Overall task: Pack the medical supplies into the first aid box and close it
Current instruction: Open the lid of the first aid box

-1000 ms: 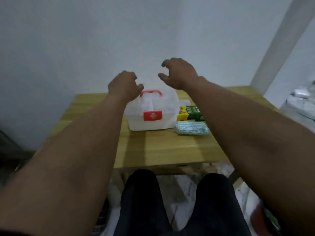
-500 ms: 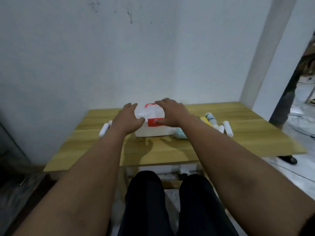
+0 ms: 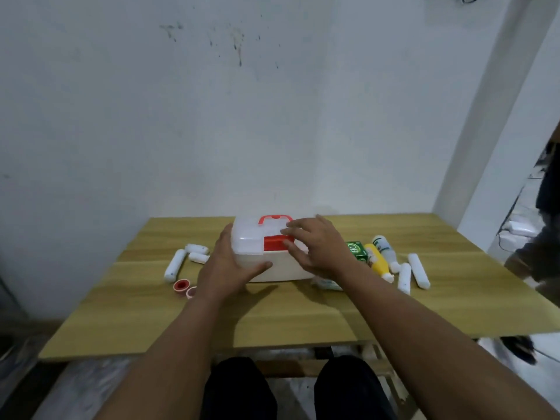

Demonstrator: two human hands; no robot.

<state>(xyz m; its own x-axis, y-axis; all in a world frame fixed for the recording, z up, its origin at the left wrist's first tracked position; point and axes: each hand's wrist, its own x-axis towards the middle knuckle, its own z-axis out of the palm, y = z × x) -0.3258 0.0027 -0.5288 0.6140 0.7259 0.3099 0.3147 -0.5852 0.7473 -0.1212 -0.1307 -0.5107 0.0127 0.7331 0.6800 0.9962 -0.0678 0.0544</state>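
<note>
The wooden table (image 3: 303, 316) carried the white first aid box (image 3: 281, 269) at its middle, lid down. The left hand (image 3: 224, 268) gripped the box's left end, thumb curled across the front. The right hand (image 3: 315, 250) rested on the lid, fingers spread straight beside the red latch (image 3: 274, 242). A bandage roll (image 3: 174, 265) and a yellow bottle (image 3: 377, 262) lay on the table, one on either side of the box.

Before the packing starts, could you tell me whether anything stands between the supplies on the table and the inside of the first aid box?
Yes: the translucent lid of the white plastic first aid box is down, its red latch in front. The left hand holds the box's side and the right hand touches the latch.
</note>
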